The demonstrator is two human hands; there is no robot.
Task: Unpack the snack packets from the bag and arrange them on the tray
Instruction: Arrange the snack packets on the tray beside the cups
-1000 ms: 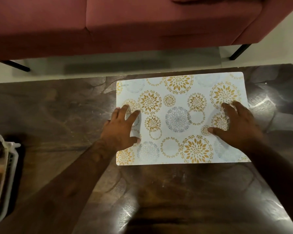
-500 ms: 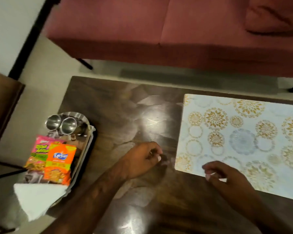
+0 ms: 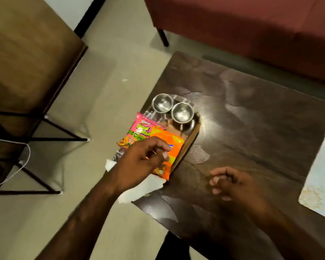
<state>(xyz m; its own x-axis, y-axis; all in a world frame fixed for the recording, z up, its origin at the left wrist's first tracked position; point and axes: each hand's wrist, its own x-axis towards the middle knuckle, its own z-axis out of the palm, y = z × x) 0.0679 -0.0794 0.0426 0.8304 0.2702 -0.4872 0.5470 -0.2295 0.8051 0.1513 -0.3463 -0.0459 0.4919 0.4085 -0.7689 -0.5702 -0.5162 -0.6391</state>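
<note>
The chair (image 3: pixel 26 59) stood off on the left, clear of the action, and the bag (image 3: pixel 188 141) sat right on the near-left corner of the worktop (image 3: pixel 251 119), its white lower flap hanging over the edge toward the floor. That was the worry: any sideways tug on a packet could have dragged the whole bag off that corner.

Inside it, the pink snack packet (image 3: pixel 139 128) lay under the orange snack packet (image 3: pixel 169 145), both leaning at the bag's left side. Just behind them stood two steel cups (image 3: pixel 172 107), rims up, touching or nearly so. A packet lifted carelessly could have clipped a cup and knocked it over.

The left hand (image 3: pixel 139 164) reached in from below-left, forearm stretched across the floor gap, palm down over the orange packet. Its fingers (image 3: pixel 164 153) were curled loosely, thumb and forefinger close together above the packet's face; whether they had actually pinched the foil, I couldn't tell, since motion blur smeared the contact.

The right hand (image 3: pixel 236 184) hovered low over the bare worktop, well apart from the bag, fingers half curled and holding nothing. It was not steadying the bag, which raised the slip risk. At the far right edge lay the patterned tray (image 3: pixel 321 181), with no packets showing on the part in view.
</note>
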